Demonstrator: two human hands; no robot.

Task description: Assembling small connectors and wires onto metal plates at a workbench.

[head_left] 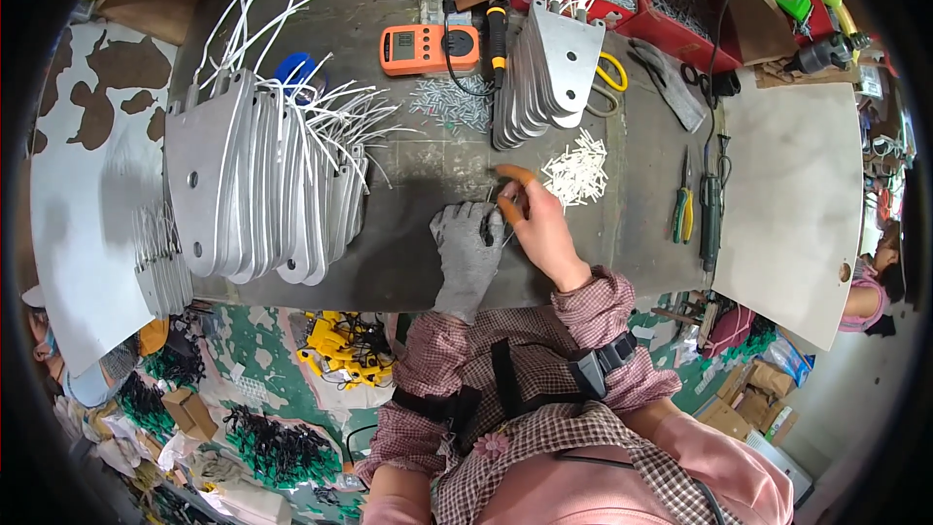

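- Left hand [466, 241], in a grey glove, has its fingers curled over the near part of the table [641, 233]; whether it grips anything I cannot tell
- Right hand [544, 233], orange on thumb and forefinger, bends close to the left hand's fingers; its grip I cannot tell either, anything between the two being too small to make out
- White tubes [576, 173] lie in a loose pile just beyond the right hand
- Small plate stack [549, 49] stands beyond the tubes, white wires at its far end
- Large plate stack [233, 185] stands left of the left hand, with many white wires
- Orange meter [428, 49] lies beyond the left hand, small pieces [455, 105] scattered on its near side
- Pliers [679, 217] and screwdriver [710, 224] lie well to the right of the right hand
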